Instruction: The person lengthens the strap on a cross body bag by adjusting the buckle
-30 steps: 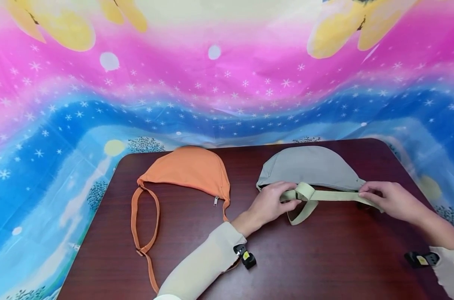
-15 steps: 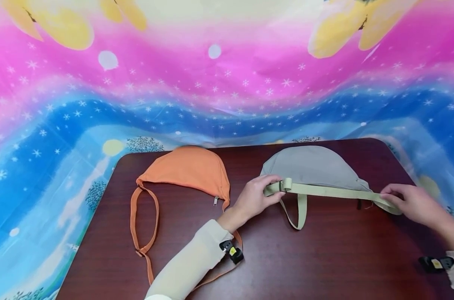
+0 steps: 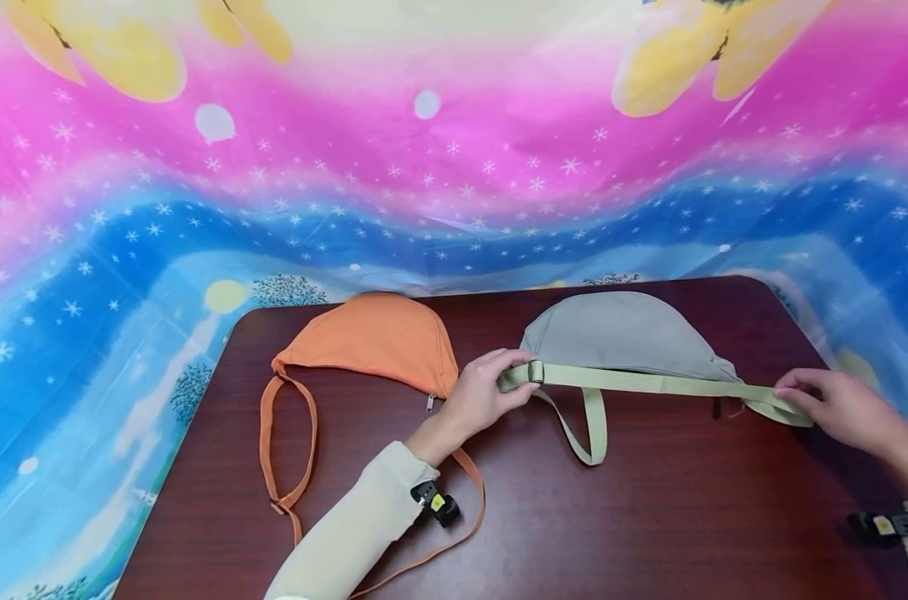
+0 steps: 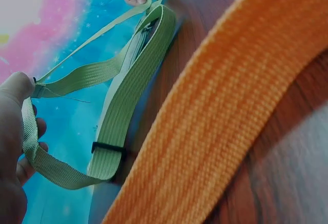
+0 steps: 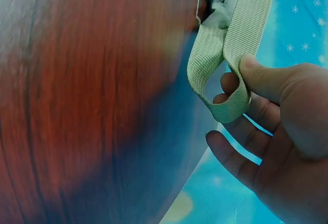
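Note:
A grey waist bag (image 3: 626, 333) lies at the back right of the table, its pale green strap (image 3: 649, 382) stretched along the front of it. At the strap's left end my left hand (image 3: 480, 400) pinches the webbing beside a dark buckle (image 3: 536, 372). My right hand (image 3: 847, 408) pinches the strap near the bag's right corner; in the right wrist view a strap loop (image 5: 233, 98) curls round past those fingers. A slack loop of the same strap hangs down below the taut part. The left wrist view shows a second dark slider (image 4: 108, 147) on the webbing.
An orange waist bag (image 3: 375, 342) lies on the dark wooden table (image 3: 649, 517) to the left. Its orange strap (image 3: 315, 425) loops toward the front edge and passes under the left forearm; in the left wrist view it fills the foreground. A patterned cloth (image 3: 424, 183) hangs behind.
My left hand has drawn leftward with the buckle and my right hand slightly rightward. The folded strap loop by the buckle has flattened out and the strap now runs straighter. The orange bag stays put.

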`<state>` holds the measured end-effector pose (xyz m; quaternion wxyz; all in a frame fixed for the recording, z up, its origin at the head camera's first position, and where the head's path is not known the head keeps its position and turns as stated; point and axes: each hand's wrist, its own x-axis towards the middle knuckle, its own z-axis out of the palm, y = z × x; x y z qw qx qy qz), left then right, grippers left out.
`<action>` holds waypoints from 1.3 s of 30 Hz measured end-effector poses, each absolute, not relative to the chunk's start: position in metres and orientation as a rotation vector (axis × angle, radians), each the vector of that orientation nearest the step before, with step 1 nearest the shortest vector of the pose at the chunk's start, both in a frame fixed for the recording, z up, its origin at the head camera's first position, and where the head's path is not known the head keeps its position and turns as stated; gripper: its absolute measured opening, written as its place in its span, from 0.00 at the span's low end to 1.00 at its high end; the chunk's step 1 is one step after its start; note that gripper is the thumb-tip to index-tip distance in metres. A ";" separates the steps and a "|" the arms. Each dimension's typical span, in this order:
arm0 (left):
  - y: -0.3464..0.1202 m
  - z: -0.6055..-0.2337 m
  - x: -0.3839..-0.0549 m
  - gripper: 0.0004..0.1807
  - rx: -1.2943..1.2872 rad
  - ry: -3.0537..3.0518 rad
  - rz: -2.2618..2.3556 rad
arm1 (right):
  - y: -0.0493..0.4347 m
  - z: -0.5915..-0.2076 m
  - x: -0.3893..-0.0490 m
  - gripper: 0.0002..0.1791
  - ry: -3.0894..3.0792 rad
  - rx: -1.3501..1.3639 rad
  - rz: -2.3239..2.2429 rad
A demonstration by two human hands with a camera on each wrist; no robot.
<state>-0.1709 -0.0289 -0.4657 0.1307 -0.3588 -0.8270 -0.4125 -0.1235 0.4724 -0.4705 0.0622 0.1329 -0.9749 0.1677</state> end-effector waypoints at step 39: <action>-0.014 -0.449 -0.165 0.16 -1.156 -2.366 -1.263 | 0.410 -0.422 -0.115 0.10 -2.931 0.508 0.624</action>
